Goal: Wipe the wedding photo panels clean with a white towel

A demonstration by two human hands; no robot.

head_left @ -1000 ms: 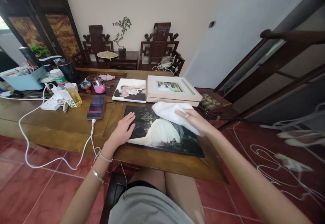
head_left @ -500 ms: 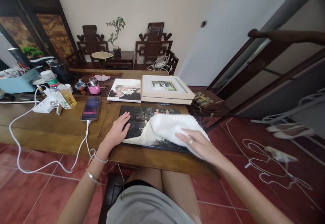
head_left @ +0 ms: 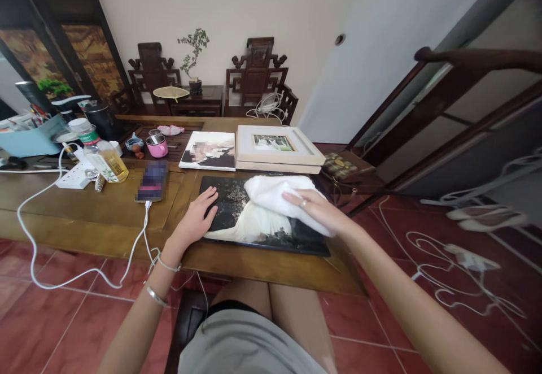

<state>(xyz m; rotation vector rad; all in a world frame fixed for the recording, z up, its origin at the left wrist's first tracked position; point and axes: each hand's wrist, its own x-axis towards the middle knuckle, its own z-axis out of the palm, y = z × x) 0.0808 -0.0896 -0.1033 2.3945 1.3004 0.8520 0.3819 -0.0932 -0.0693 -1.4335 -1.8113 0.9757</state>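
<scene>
Find the panel [head_left: 265, 227] at the centre of the frame, lying flat on the table [head_left: 110, 207], photo side up, upper right portion hidden under the white cloth [head_left: 266, 189]. Treat this as a wiping step.

Note the left hand [head_left: 198, 216], fingers apart, laid over the panel's left edge. Use it as a brace: press lightly, just enough to prevent sliding, and avoid smearing prints further in. Note the right hand [head_left: 318, 209] clamped on the bunched cloth. Flatten the bunch for an even pad under the fingers, and gather in the loose corner trailing by the wrist at the panel's right edge. Mind the ring [head_left: 303, 203]: turn it well away from the photo, to avoid a likely scratch.

Work in long, overlapping strokes from left to right, with moderate pressure. Go gently near the lower right corner, close to the table's edge, to avoid tipping or pushing the panel off. Take care along the top too, just below the canvas [head_left: 212, 152] and the stack [head_left: 277, 163], to avoid knocking either. Leave the phone [head_left: 152, 181] and cord [head_left: 147, 207], left of centre, well outside the sweep. Finish with a clean fold over the dark areas, probably quickest to show streaks.
</scene>
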